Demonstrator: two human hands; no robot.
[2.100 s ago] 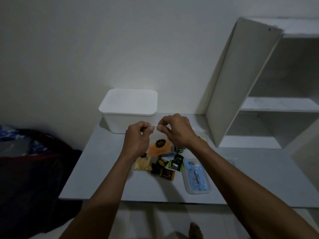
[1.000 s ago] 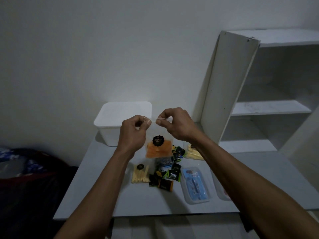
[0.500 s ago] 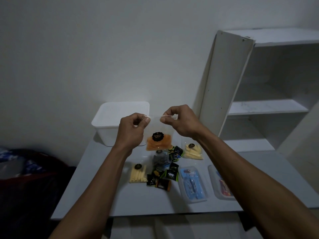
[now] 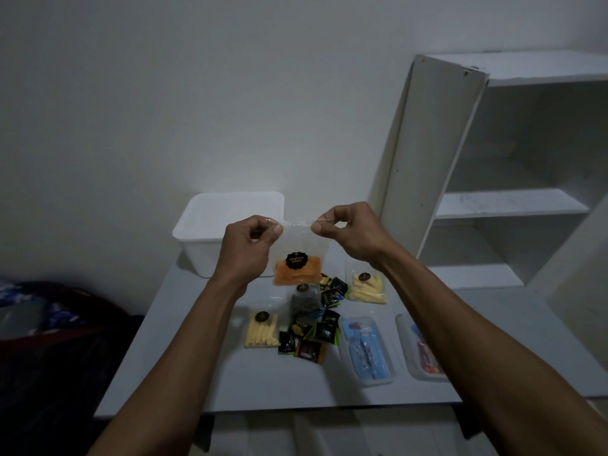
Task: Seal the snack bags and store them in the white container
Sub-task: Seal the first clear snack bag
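Note:
A clear snack bag with orange chips and a black round label (image 4: 297, 269) hangs in the air above the table. My left hand (image 4: 250, 245) pinches its top left corner, and my right hand (image 4: 352, 233) pinches the top strip on the right. Behind my left hand the white container (image 4: 214, 225) stands open at the back of the table. Two clear bags of pale yellow sticks lie flat, one (image 4: 261, 330) at front left and one (image 4: 367, 287) under my right wrist. A darker bag (image 4: 304, 302) lies between them.
Several small dark wrapped sweets (image 4: 316, 334) are scattered mid-table. A clear tray with blue packets (image 4: 365, 352) and another tray (image 4: 422, 353) sit at right. A white shelf unit (image 4: 493, 179) stands at back right. Dark bedding (image 4: 39, 324) lies left of the grey table (image 4: 197, 383).
My hands have lifted the orange bag slightly and moved apart along its top strip. The view has shifted, so more of the table's right side shows.

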